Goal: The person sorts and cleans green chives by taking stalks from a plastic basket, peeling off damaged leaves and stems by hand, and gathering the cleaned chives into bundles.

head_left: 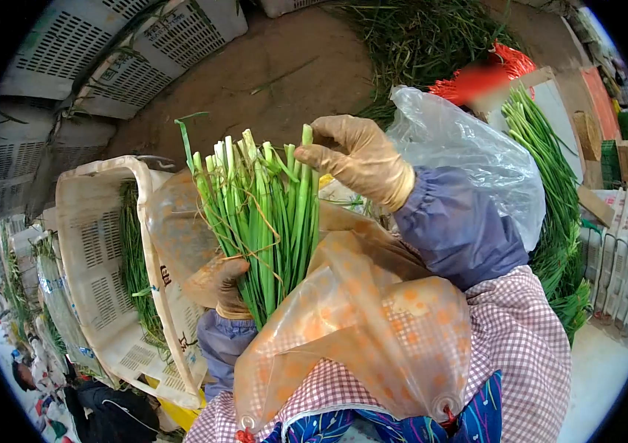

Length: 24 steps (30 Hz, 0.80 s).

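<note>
The bunch of green stalks (273, 221) stood slanted above the person's lap, in front of the see-through apron (358, 295), pale cut ends pointing to the far side. The gloved left hand (222, 284) had its fingers wrapped round the lower part of it, while the fingers of the gloved right hand (366, 151) seemed to pinch the tip of a single stalk (306, 134) at the bunch's right edge.

From where I stood, the gathering looked well on: the handful was thick and ran mostly one way. The neatening looked only partly done, I judged, as the ends were uneven and withered brown strands (266, 214) trailed across the front. I could see no band round it.

Plenty more lay about. To the right was a long heap of greens (550, 184), beside a clear plastic bag (476, 162); on the far side, a tangled pile (425, 44) lay on the floor (292, 74). Close on the left, a white crate (66, 221) held some greens too.
</note>
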Motion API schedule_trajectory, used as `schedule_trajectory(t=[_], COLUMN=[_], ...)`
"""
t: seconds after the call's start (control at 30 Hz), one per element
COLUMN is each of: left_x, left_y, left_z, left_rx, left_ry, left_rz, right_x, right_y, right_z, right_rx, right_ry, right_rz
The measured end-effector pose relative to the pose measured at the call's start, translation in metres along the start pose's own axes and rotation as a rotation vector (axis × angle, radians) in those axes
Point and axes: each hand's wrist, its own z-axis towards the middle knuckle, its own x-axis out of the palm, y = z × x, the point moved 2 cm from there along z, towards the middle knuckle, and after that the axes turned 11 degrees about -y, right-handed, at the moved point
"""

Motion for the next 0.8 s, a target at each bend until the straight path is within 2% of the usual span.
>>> schedule_trajectory(t=[0.03, 0.1, 0.13, 0.2, 0.23, 0.33, 0.37, 0.4, 0.47, 0.53, 0.6, 0.7, 0.77, 0.8], left_x=[0.001, -0.007, -0.012, -0.016, -0.017, -0.014, -0.015, -0.016, -0.013, -0.007, -0.008, -0.009, -0.006, -0.002], left_y=[0.0, 0.0, 0.001, 0.002, 0.002, 0.0, -0.001, -0.002, -0.002, 0.0, 0.002, 0.003, 0.001, 0.003], left_z=[0.0, 0.001, 0.001, 0.0, 0.001, -0.001, -0.002, -0.003, -0.003, -0.003, -0.001, -0.001, -0.002, -0.002], left_rx=[0.019, 0.046, 0.054, 0.054, 0.056, 0.035, 0.035, 0.029, 0.028, 0.03, 0.031, 0.037, 0.034, 0.042], left_ry=[-0.018, 0.008, 0.052, 0.024, -0.004, -0.014, -0.013, -0.012, -0.012, -0.008, -0.024, -0.038, -0.037, -0.028], left_rz=[0.001, 0.0, -0.003, -0.005, 0.004, 0.02, 0.018, 0.017, 0.013, -0.014, 0.002, 0.031, 0.041, 0.022], right_x=[0.003, 0.005, 0.003, -0.004, -0.007, -0.021, -0.036, -0.056, -0.091, -0.07, -0.028, -0.002, 0.003, 0.004], right_y=[0.0, 0.003, 0.004, 0.012, 0.011, 0.015, 0.012, 0.009, 0.014, 0.03, 0.037, 0.018, 0.007, 0.007], right_z=[0.002, 0.004, 0.005, 0.007, 0.007, 0.01, 0.02, 0.032, 0.046, 0.032, 0.008, 0.0, 0.003, 0.004], right_rx=[-0.002, -0.285, -0.281, -0.575, -0.663, -0.676, -0.675, -0.672, -0.189, -0.168, 0.133, 0.217, 0.033, 0.032], right_ry=[0.001, -0.008, -0.002, 0.003, -0.006, -0.105, -0.268, -0.432, -0.633, -0.579, -0.018, 0.025, -0.014, -0.012], right_rz=[0.002, -0.16, -0.166, -0.721, -0.661, -0.564, -0.531, -0.497, -0.099, -0.071, 0.033, -0.032, -0.267, -0.266])
